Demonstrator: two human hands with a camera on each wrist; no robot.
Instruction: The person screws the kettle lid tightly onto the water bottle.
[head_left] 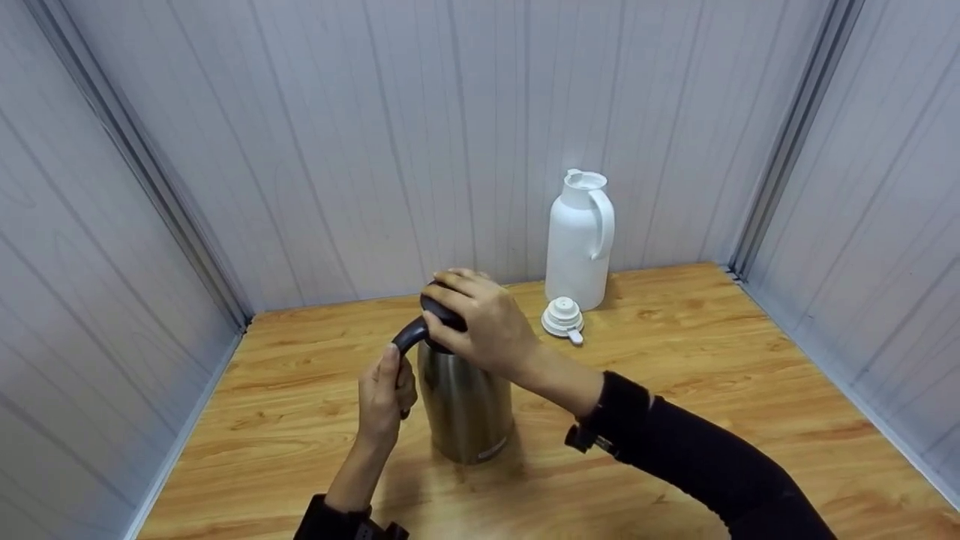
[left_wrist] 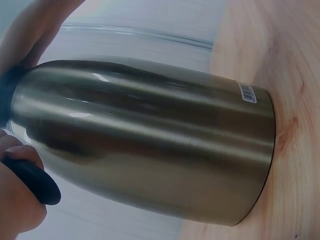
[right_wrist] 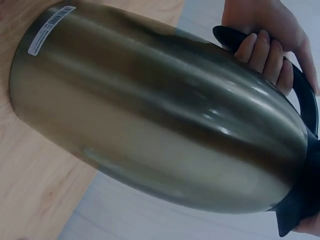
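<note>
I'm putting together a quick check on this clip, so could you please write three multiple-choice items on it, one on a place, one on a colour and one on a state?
1. Where does the white lid lie?
A. On the table in front of the white jug
B. On top of the steel flask
C. In the left hand

2. What colour is the flask's handle?
A. White
B. Black
C. Red

3. What is the white jug's state?
A. Capped
B. Lying on its side
C. Upright with its top open

Answers:
1 A: the lid rests on the table at the foot of the white jug.
2 B: the handle, which the left hand grips, is black against the steel flask.
3 C: the jug stands upright and its lid lies beside it. The right hand rests on the flask's top.
</note>
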